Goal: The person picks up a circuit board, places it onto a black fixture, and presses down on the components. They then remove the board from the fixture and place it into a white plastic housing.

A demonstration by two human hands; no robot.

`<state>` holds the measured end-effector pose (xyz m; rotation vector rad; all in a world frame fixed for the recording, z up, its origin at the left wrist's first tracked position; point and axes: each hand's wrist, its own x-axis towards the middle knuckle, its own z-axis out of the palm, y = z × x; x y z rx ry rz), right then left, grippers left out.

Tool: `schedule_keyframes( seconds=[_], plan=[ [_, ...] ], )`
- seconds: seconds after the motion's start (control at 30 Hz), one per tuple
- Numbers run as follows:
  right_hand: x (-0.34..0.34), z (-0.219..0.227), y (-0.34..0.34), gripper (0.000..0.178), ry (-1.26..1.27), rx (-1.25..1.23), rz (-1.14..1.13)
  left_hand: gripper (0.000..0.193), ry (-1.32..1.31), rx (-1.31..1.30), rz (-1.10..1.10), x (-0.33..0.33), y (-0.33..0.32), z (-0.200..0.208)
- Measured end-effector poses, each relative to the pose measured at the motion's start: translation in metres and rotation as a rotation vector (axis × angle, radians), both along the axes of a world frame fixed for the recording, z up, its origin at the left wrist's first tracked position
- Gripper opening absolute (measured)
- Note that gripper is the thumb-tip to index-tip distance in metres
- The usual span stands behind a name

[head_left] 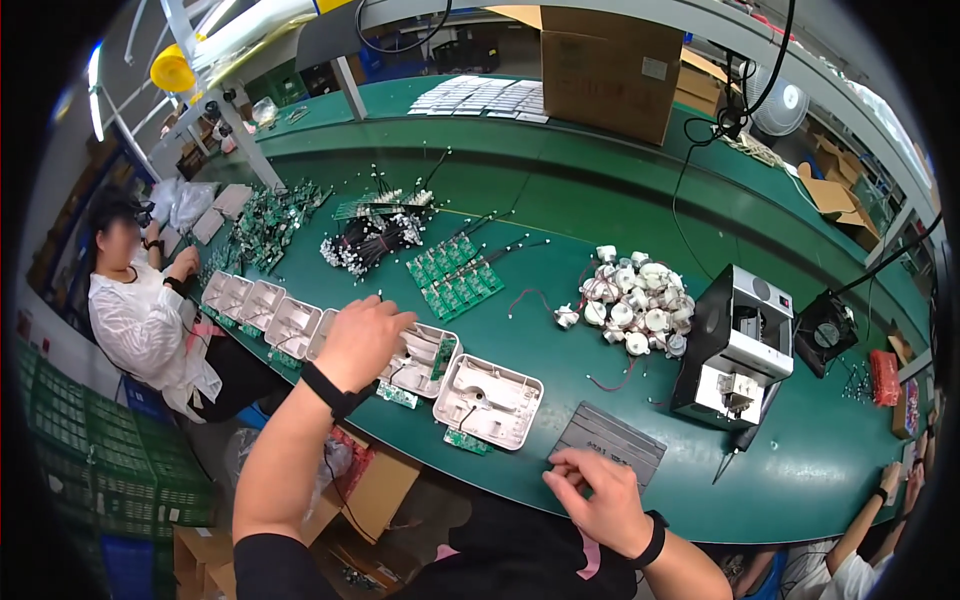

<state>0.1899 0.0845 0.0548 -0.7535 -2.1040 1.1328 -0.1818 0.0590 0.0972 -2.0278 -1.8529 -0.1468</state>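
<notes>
My left hand (365, 342) reaches over a row of white plastic housings, its fingers bent together above one of them. What the fingertips hold, if anything, I cannot make out. Just right of it lies an open housing (408, 380) with a green circuit board (443, 355) along its inner side. The nearest housing (520, 405) sits further right, with a black wire inside and a small green board (467, 442) at its lower edge. Loosely curled, with thumb and forefinger apart, my right hand (605, 497) hovers at the front edge of a grey flat pad (625, 440), holding nothing visible.
Behind are circuit-board panels (455, 278), bundled black wires (375, 240) and loose boards (270, 230). White round parts with wires (640, 300) lie beside a black-and-white machine (740, 345). A co-worker (140, 300) sits left; another person's hands (890, 480) show right. A cardboard box (610, 80) stands behind.
</notes>
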Motion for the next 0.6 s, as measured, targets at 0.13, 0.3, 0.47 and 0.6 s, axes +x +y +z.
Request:
schedule_keyframes(
  seconds=[0.13, 0.3, 0.47, 0.6],
  plan=[
    [0.013, -0.004, -0.001, 0.018, -0.002, 0.012, 0.004, 0.013, 0.002, -0.307, 0.096, -0.001, 0.001, 0.018],
    [0.018, -0.008, -0.009, 0.015, -0.019, -0.013, 0.002, 0.012, -0.247, -0.103, 0.118, -0.002, -0.039, 0.048],
    [0.051, -0.016, -0.014, 0.007, -0.024, 0.165, -0.027, 0.014, -0.479, 0.199, 0.268, -0.001, -0.14, 0.044],
    [0.059, -0.025, -0.033, 0.006, -0.068, -0.115, -0.006, 0.016, -0.636, 0.016, 0.631, 0.012, -0.298, 0.003]
  ],
)
